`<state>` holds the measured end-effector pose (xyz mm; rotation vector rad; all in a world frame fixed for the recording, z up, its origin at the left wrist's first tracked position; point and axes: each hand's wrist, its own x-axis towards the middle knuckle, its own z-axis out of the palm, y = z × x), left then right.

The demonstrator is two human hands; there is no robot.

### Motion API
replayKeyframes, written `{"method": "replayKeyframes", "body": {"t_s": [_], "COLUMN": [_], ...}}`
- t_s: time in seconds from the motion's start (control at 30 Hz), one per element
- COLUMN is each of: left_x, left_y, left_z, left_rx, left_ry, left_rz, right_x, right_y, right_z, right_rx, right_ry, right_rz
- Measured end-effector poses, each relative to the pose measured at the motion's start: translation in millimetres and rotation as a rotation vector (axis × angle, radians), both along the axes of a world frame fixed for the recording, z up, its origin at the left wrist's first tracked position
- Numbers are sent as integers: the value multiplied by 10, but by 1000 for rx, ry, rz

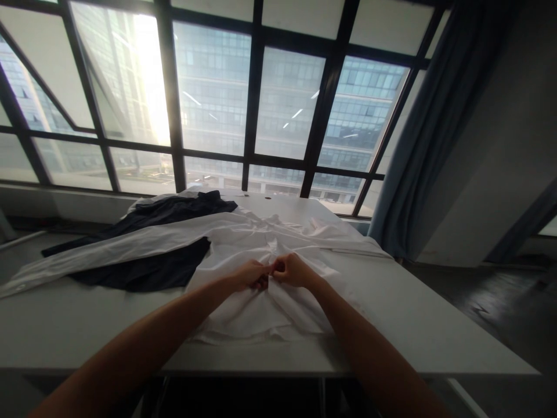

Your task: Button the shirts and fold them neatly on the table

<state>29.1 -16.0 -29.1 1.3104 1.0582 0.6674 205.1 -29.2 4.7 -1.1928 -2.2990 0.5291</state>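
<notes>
Bare forearms, hands pinching limp, creased white shirt

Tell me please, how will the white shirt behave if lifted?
The white shirt is probably floppy, since it lies in soft wrinkles. It seems light, as the cloth looks thin. Its long sleeve may trail across the dark garment beneath.
</notes>
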Motion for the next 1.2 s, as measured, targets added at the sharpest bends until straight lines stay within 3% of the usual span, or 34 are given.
{"method": "replayKeyframes", "body": {"t_s": [0.17,0.43,0.57,0.93,1.2], "left_x": [-15,-7,6,46,19], "left_y": [36,8,-48,-113,-94], "left_z": [-38,-48,4,66,67], "left_rx": [-6,123,176,281,135], "left_ry": [16,107,110,133,32], "left_rz": [-13,-18,-27,-63,-36], "right_x": [28,94,101,140,125], "right_y": [24,91,120,147,187], "right_z": [-22,-80,-99,-107,-161], "right_rx": [5,-142,-287,-390,-400], "right_ry": [-14,103,205,122,151], "right_rz": [60,92,68,42,33]}}
